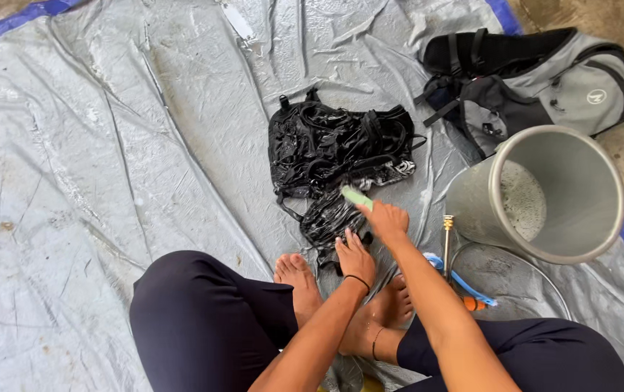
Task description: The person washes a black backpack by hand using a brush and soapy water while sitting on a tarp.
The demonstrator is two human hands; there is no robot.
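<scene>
A wet black backpack (pixel 337 149) lies flat on the grey tarpaulin (pixel 108 145), just above the picture's centre. Its fabric is glossy with water and heavily creased, with straps and buckles bunched across the top and a patch of white pattern at its lower right corner. A narrower flap or strap section trails from the body toward 6 o'clock, crumpled and shiny, and ends by the person's bare feet. A pale green brush (pixel 357 197), small and oblong, is tilted with its far end toward 10 o'clock; it rests on the trailing section, at 6 o'clock from the main body.
</scene>
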